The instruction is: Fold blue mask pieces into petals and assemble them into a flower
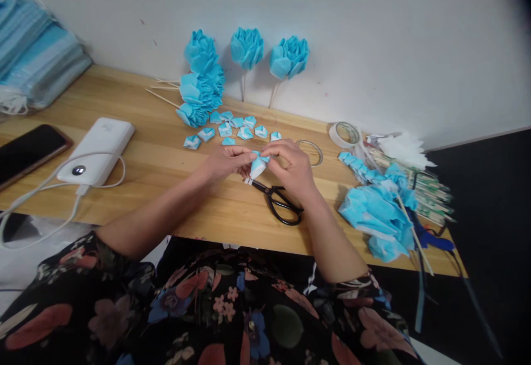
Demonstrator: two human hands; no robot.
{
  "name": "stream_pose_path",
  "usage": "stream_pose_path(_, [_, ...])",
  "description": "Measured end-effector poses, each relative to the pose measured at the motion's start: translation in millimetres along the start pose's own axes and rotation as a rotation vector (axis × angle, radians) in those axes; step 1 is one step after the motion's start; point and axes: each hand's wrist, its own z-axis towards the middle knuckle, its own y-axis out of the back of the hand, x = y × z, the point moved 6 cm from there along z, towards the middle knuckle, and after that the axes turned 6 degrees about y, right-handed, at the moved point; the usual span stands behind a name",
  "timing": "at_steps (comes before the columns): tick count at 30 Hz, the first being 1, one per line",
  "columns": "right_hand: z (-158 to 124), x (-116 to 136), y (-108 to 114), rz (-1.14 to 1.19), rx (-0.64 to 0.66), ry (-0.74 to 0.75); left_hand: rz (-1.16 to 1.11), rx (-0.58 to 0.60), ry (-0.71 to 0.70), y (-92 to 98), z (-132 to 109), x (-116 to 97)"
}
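A small folded piece of blue and white paper-like material [258, 167] is pinched between my two hands, above the middle of the wooden table. My left hand [227, 161] grips its left edge with thumb and fingers. On the opposite side, my right hand [291, 165] has its fingertips closed on the top right corner. Black-handled scissors [283, 206] lie just below the hands, the blades partly covered. Several folded blue and white pieces [225, 129] are scattered behind my hands. A ring-shaped roll [314, 152] rests behind my right hand.
Blue flowers on sticks [247, 48] lean against the wall, and more [199, 91] lie stacked. To the right are a tape roll [345, 134], crumpled blue material [375, 218] and a blue-handled tool [435, 240]. At left sit a power bank [97, 146], phone [31, 149] and packaged stack [45, 55].
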Motion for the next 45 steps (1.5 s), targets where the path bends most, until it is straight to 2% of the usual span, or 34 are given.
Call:
stream_pose_path(7, [-2, 2, -3, -0.052, 0.001, 0.074, 0.016, -0.058, -0.005, 0.3, 0, -1])
stream_pose_path(11, [-1, 6, -5, 0.032, 0.069, 0.042, 0.017, -0.119, -0.049, 4.1, 0, -3])
stream_pose_path(14, [-3, -1, -5, 0.234, 0.103, -0.123, 0.020, -0.168, -0.104, 8.8, 1, -4])
stream_pose_path(20, [-15, -30, -16, 0.475, 0.047, -0.523, 0.104, -0.208, -0.183, 11.3, 0, -9])
stream_pose_path(24, [-19, -30, -27, 0.638, 0.075, -0.645, 0.177, -0.219, -0.244, 9.5, -3, -15])
stream_pose_path(30, [-19, -27, -31, 0.627, 0.067, -0.665, 0.302, -0.251, -0.320, 6.6, -8, -22])
stream_pose_path(45, [-19, -28, -34, 0.590, 0.064, -0.665, 0.291, -0.285, -0.293, 4.0, -10, -21])
